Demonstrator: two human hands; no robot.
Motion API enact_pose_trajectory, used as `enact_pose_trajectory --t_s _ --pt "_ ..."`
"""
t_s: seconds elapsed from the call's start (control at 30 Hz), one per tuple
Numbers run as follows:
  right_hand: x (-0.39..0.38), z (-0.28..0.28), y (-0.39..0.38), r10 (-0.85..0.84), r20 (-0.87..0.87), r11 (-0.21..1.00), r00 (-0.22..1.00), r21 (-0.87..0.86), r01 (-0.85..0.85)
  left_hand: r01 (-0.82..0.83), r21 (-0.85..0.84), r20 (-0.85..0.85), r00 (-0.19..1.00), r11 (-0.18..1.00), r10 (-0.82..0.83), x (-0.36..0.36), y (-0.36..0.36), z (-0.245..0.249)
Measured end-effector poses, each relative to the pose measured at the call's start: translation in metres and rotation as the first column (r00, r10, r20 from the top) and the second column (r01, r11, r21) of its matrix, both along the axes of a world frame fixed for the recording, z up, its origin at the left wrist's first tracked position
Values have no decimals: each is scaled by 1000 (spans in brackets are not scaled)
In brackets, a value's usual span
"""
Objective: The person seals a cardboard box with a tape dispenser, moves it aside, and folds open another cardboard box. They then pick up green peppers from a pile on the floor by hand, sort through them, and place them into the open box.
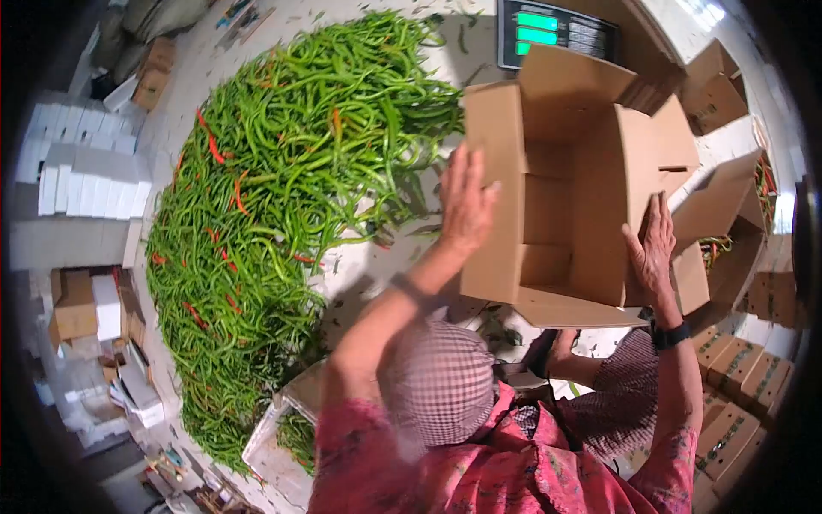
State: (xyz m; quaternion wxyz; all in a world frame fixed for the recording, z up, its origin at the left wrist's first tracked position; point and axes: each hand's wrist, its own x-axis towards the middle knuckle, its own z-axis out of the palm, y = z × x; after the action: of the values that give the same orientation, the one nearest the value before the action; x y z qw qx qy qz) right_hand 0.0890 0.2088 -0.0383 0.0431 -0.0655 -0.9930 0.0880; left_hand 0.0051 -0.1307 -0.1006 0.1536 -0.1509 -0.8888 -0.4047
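An empty brown cardboard box [548,210] stands with its flaps up and spread, right of centre. My left hand [468,204] lies against its left flap, fingers stretched upward, slightly blurred. On the right side, my right hand [652,244] rests flat on the outer flap, fingers extended and thumb apart. Neither hand's fingers are wrapped round anything. Left of the box spreads a big heap of green peppers [282,171] with a few red ones among them.
A scale with a lit green display [537,36] is behind the box. Another open carton [719,201] holding peppers stands right. Stacked cartons [736,368] fill the lower right. A white crate [261,433] sits below the heap. White boxes [94,184] stand far left.
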Motion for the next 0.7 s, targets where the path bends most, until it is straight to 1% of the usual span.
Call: enact_pose_trajectory --t_s 0.03,0.07,0.1,0.13,0.17,0.2,0.23,0.27,0.3,0.33,0.37,0.4,0.43,0.47,0.5,0.53,0.6,0.63,0.67,0.7 --pt "-3 -10 -2 -35 48 997 998 -74 38 -8 -113 -82 997 994 -1 -1 4 -2" --pt "-7 -19 -6 -64 104 987 993 -141 78 41 -101 -36 998 994 -45 0 6 -3" --pt "-12 -26 -13 -43 118 987 992 -149 60 100 87 26 994 991 -103 2 12 -9" --pt "-19 -31 -20 24 179 875 983 -479 66 149 279 66 982 949 -174 1 19 -17" --pt "-23 -34 -22 98 217 663 971 -742 99 157 329 169 960 931 -222 1 29 -25" --pt "-20 -32 -18 154 235 387 960 -908 161 176 396 265 918 901 -296 7 43 -41" --pt "-20 -23 -42 60 388 338 920 -875 347 57 477 299 928 877 -223 17 63 -68" --pt "-24 -34 -51 140 144 634 980 -773 23 -166 690 570 725 704 -387 18 65 -76" --pt "-25 -17 -56 76 426 536 902 -780 323 -436 716 695 380 545 -610 14 54 -80" --pt "-26 -16 -60 134 225 503 965 -855 130 -328 773 634 361 543 -683 14 42 -82" --pt "-17 -26 -55 51 87 605 995 -796 39 -211 829 558 352 518 -751 8 29 -85" --pt "-23 -30 -43 21 207 640 978 -754 146 -3 768 528 570 641 -630 10 19 -72" --pt "-24 -13 -35 -80 350 717 933 -630 298 -186 726 624 584 662 -519 2 18 -76" --pt "-23 -12 -20 -26 297 834 955 -521 184 -130 747 598 560 652 -573 -6 10 -72" --pt "-19 5 -9 -14 325 870 945 -461 172 158 591 437 762 791 -478 -15 -2 -58" --pt "-21 19 7 55 368 875 928 -466 133 347 320 181 891 882 -416 -18 -13 -43" --pt "-7 80 44 80 379 872 922 -475 119 151 306 398 877 940 -271 -11 -27 -8" --pt "4 91 77 141 270 873 952 -488 9 81 300 468 855 950 -221 -5 -37 2" --pt "23 118 105 115 211 823 971 -568 26 8 285 535 828 958 -166 0 -51 7" --pt "42 117 142 -10 220 811 976 -568 137 -84 258 581 809 962 -85 0 -88 -18"
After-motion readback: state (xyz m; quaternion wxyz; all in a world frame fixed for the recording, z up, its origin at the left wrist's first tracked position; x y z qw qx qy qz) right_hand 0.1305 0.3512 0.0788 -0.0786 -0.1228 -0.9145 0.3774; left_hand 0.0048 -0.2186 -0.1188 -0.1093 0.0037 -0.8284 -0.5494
